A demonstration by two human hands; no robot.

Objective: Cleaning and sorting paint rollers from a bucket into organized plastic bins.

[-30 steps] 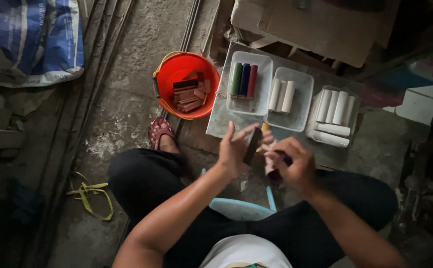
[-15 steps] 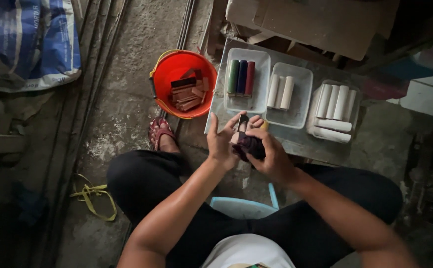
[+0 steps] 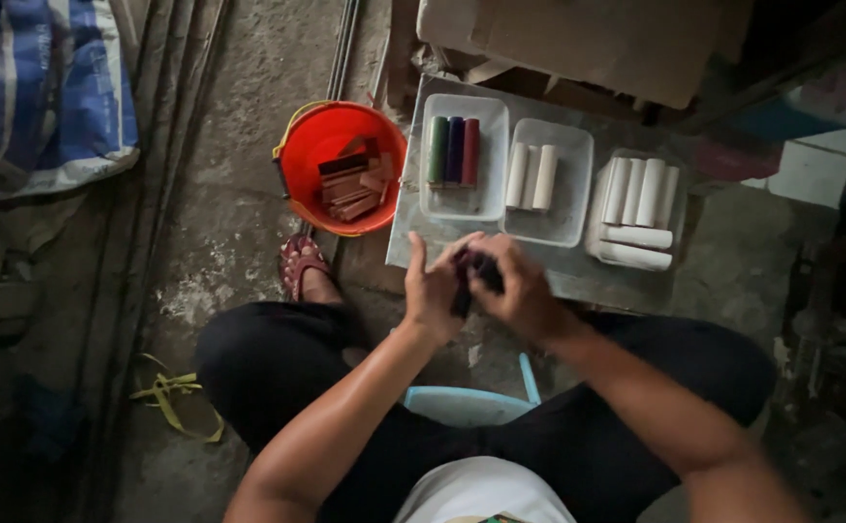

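Three clear plastic trays (image 3: 570,232) sit on the grey slab (image 3: 413,247) before you, holding coloured and white cylinders, beside a round orange plastic bucket (image 3: 309,155). Your left hand (image 3: 435,286) and right hand (image 3: 520,291) both clasp a small dark object (image 3: 473,276) just below the trays.

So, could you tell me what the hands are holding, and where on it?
Both the left hand and right hand close around a small dark object; which part is gripped cannot be told.

bucket (image 3: 341,165) left of slab (image 3: 423,247) | three trays (image 3: 549,184) on slab | hands (image 3: 481,286) before trays
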